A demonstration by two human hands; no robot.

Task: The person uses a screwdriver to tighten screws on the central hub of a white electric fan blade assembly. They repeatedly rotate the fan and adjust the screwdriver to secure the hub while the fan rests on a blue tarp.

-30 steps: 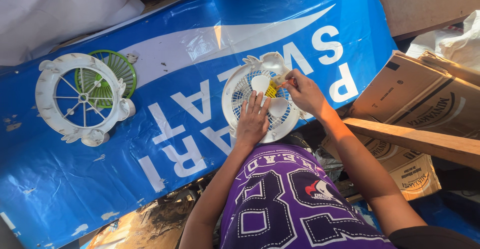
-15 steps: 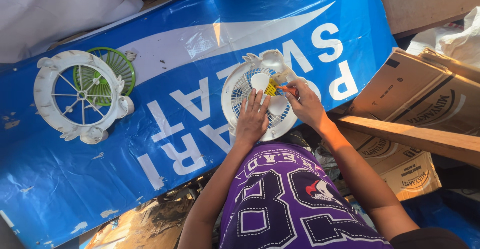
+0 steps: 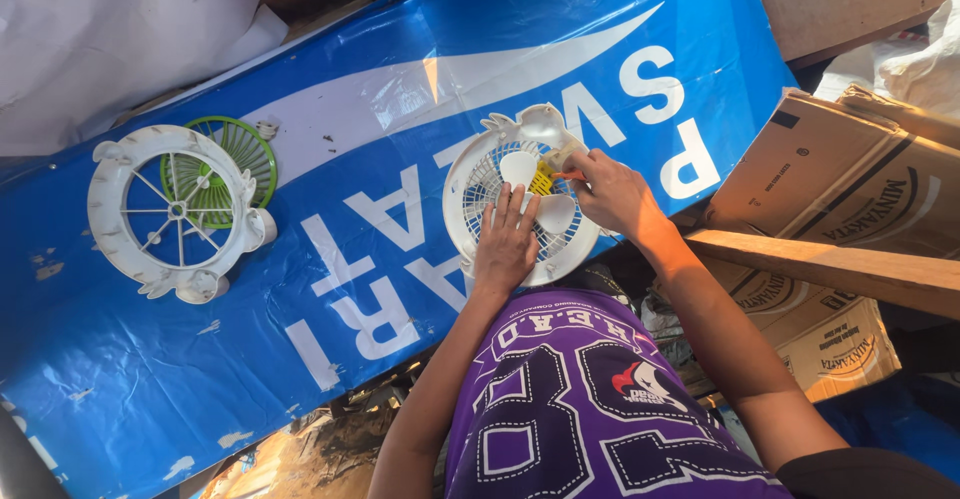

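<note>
A big blue plastic sheet with white letters and a white swoosh (image 3: 400,289) covers the table from the far right corner down to the near left corner. Brown cardboard boxes (image 3: 840,174) stand at the right edge of the table, and a long wooden plank (image 3: 850,271) lies across them. A white plastic bag (image 3: 100,49) sits past the far left edge.

Near the left edge lies a round white plastic fan frame with thin spokes (image 3: 170,214). A smaller round green plastic fan grille (image 3: 235,154) lies partly under it, on its far side.

Near the middle of the table, close to the near edge, lies a round white plastic fan cover with a grid and white blades (image 3: 525,194). Both hands are on it.

The left hand (image 3: 505,244) lies flat on the near part of the fan cover with the fingers spread out, pressing down and gripping nothing.

The right hand (image 3: 615,194) is curled shut around a thin tool with an orange handle (image 3: 570,175). The tip of the tool touches a small yellow plastic part (image 3: 543,179) in the middle of the fan cover.
</note>
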